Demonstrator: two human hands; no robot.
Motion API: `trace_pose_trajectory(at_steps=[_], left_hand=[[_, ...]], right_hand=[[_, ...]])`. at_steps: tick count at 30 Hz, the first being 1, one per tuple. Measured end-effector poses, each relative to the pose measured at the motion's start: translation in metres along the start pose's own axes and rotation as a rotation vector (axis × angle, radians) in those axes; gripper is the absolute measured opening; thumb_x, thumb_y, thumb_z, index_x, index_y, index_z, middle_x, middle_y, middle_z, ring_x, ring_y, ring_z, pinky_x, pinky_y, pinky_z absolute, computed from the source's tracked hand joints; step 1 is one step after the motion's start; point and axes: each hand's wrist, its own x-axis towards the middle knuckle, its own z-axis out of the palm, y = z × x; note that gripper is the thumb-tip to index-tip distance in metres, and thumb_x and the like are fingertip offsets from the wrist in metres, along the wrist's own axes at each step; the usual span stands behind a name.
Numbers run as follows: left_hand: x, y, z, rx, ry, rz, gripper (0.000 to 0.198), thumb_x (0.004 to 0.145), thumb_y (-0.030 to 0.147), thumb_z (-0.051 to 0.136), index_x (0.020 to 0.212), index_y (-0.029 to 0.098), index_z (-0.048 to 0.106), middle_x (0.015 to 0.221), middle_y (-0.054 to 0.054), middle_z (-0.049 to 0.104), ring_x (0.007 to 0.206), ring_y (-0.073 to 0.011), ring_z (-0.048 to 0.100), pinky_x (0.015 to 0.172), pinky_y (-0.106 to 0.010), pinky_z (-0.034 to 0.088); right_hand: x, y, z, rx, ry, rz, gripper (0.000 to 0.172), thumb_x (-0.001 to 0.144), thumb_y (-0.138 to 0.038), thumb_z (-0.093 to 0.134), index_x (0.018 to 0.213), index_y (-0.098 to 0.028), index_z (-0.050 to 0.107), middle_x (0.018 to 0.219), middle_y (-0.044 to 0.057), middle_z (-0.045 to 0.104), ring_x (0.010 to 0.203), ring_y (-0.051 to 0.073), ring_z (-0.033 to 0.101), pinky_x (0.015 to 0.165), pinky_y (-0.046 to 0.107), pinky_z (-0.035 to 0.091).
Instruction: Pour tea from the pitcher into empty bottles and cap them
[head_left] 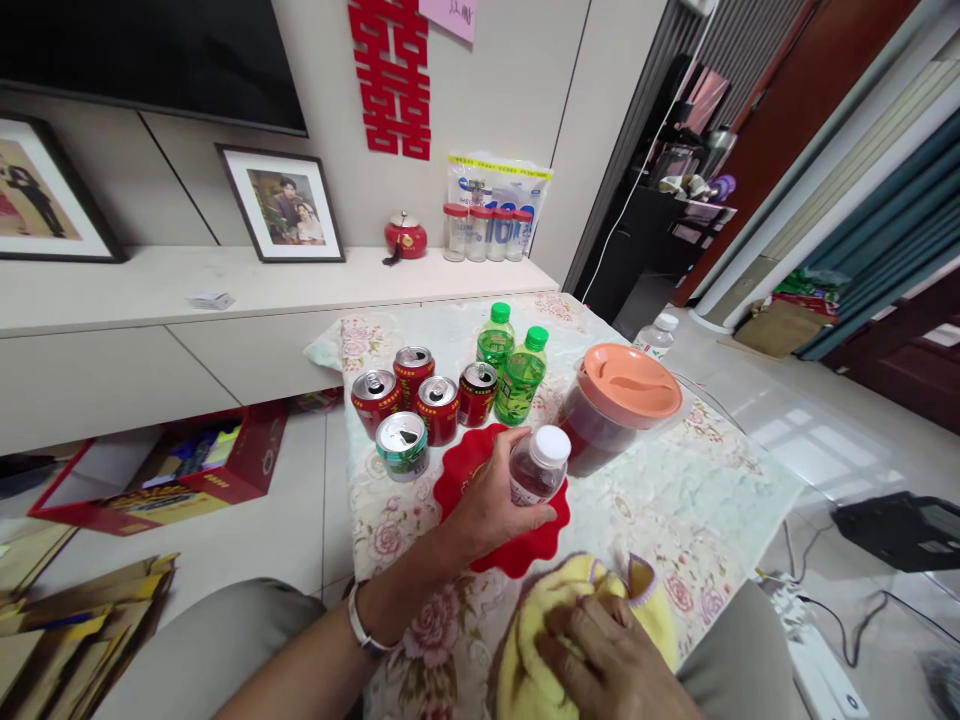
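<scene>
My left hand point(487, 505) is closed round the middle of the small white-capped bottle point(538, 468), holding it upright over the red mat point(459, 472), just beside the cans point(437, 408). It looks light, thin plastic that would dent under a hard squeeze, so mid-body is the sound grip. My right hand point(611, 665) lies flat and loose on the soft yellow cloth point(529, 640), gripping nothing.

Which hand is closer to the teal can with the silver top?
Left. The left hand, gripping a small bottle, is just right of the teal can; the right hand rests on the yellow cloth, nearer the camera.
</scene>
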Motion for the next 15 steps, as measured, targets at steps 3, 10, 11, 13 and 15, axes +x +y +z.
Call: trace_pose_trajectory(at_steps=[3,10,11,13,15], left_hand=[[0.000,0.001,-0.001,0.008,-0.006,-0.040,0.076,0.064,0.023,0.085,0.132,0.024,0.050,0.132,-0.010,0.069,0.121,-0.0293,0.067,0.104,-0.042,0.053],[-0.001,-0.006,0.010,-0.125,0.111,-0.051,0.069,0.069,0.032,0.086,0.129,0.025,0.053,0.130,-0.012,0.071,0.118,-0.0311,0.069,0.100,-0.043,0.055],[-0.002,-0.007,0.013,-0.126,0.133,-0.037,0.067,0.071,0.032,0.085,0.129,0.024,0.053,0.130,-0.013,0.070,0.117,-0.0309,0.069,0.099,-0.043,0.055],[-0.004,-0.007,0.016,-0.095,0.167,-0.013,0.067,0.072,0.031,0.086,0.130,0.023,0.054,0.131,-0.014,0.070,0.118,-0.0305,0.069,0.101,-0.042,0.054],[-0.006,-0.006,0.016,-0.067,0.205,-0.040,0.069,0.069,0.031,0.088,0.129,0.021,0.055,0.130,-0.014,0.070,0.118,-0.0303,0.069,0.102,-0.041,0.054]], right_hand=[[0.007,0.009,-0.027,0.225,0.007,0.099,0.034,0.100,-0.013,0.043,0.128,-0.019,0.061,0.103,0.011,0.075,0.090,0.021,0.073,0.079,0.030,0.061],[0.038,0.029,-0.057,0.143,0.457,0.555,0.056,0.102,-0.030,0.056,0.156,-0.033,0.045,0.127,0.007,0.068,0.107,0.022,0.070,0.085,0.031,0.059],[0.045,0.033,-0.053,0.116,0.500,0.563,0.051,0.101,-0.029,0.057,0.152,-0.033,0.051,0.125,0.007,0.067,0.106,0.021,0.069,0.084,0.031,0.059],[0.061,0.037,-0.042,0.043,0.576,0.563,0.043,0.100,-0.027,0.057,0.142,-0.030,0.062,0.120,0.008,0.064,0.103,0.022,0.068,0.080,0.033,0.059],[0.076,0.039,-0.030,0.001,0.611,0.560,0.039,0.099,-0.025,0.057,0.136,-0.026,0.065,0.117,0.010,0.063,0.099,0.022,0.067,0.078,0.034,0.059]])
